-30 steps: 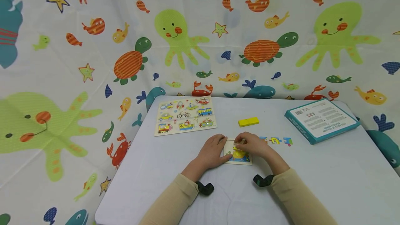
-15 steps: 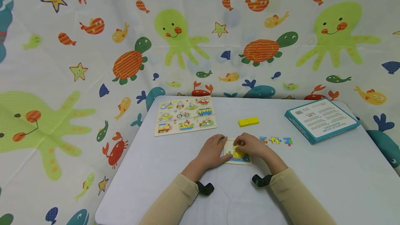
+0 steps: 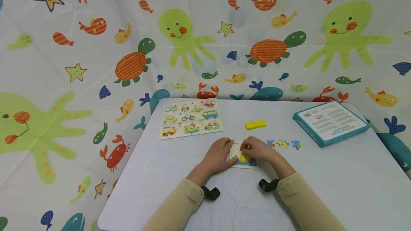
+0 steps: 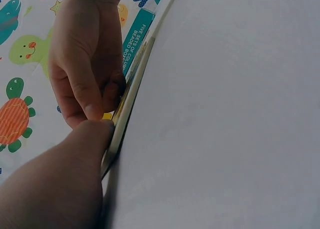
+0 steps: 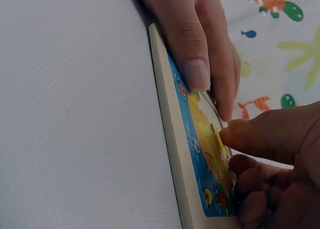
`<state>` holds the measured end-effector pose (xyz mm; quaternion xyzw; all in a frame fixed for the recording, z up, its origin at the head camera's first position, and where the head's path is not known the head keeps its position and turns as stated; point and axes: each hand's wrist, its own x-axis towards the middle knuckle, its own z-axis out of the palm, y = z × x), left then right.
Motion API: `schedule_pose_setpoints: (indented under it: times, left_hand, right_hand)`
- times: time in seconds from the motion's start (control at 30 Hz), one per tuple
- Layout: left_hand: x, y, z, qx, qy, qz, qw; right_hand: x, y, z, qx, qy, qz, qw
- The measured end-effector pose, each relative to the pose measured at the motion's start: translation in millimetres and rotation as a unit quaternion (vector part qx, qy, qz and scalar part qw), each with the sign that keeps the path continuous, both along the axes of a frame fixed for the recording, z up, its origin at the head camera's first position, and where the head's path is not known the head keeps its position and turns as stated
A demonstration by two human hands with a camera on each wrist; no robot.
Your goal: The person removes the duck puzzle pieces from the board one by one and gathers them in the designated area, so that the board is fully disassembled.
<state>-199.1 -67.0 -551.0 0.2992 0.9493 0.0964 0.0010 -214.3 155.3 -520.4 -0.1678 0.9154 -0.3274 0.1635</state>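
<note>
A small square wooden puzzle board point(image 3: 245, 167) with a blue and yellow picture lies between the hands. The left hand point(image 3: 218, 155) rests at its left edge, fingers extended and thumb on the board. In the right wrist view that thumb presses beside the picture point(image 5: 194, 139). The right hand point(image 3: 258, 149) is over the board's upper right, thumb and index finger pinching a small yellow puzzle piece point(image 5: 220, 137) against the picture. Its other fingers are curled. In the left wrist view the board point(image 4: 131, 99) appears edge-on, the right hand point(image 4: 87, 54) above it.
Several loose puzzle pieces point(image 3: 282, 144) lie right of the right hand. Behind are a yellow block point(image 3: 255, 125) and, at the back left, a larger vehicle puzzle board point(image 3: 189, 134). A teal and white box point(image 3: 332, 122) sits at the back right. A patterned cloth hangs behind the table.
The right hand and wrist have shifted slightly left over the board. The left hand stays in place, and the cloth at the left has moved leftward.
</note>
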Motion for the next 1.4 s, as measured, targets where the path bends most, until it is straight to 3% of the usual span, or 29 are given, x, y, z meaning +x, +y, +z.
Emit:
schedule_pose_setpoints:
  times: [0.33,0.57,0.83,1.07,1.4]
  left_hand:
    - [0.2,0.7,-0.2,0.001,-0.001,0.003,1.0000]
    - [4.2,13.4,-4.4,0.014,0.001,0.053,0.9985]
    - [12.4,25.3,-3.1,-0.006,0.015,0.090,0.9958]
    - [13.2,26.1,-2.6,-0.002,0.007,0.096,0.9954]
    - [13.9,26.6,-1.7,0.001,0.001,0.101,0.9949]
  right_hand:
    - [2.3,1.4,1.3,-0.006,0.010,0.002,0.9999]
    - [3.8,1.4,1.3,-0.005,0.014,0.000,0.9999]
    - [3.8,1.2,0.4,-0.017,0.003,-0.011,0.9998]
    - [3.0,2.1,-1.4,-0.026,0.010,-0.027,0.9993]
    - [2.8,3.3,2.1,-0.049,-0.034,-0.040,0.9974]
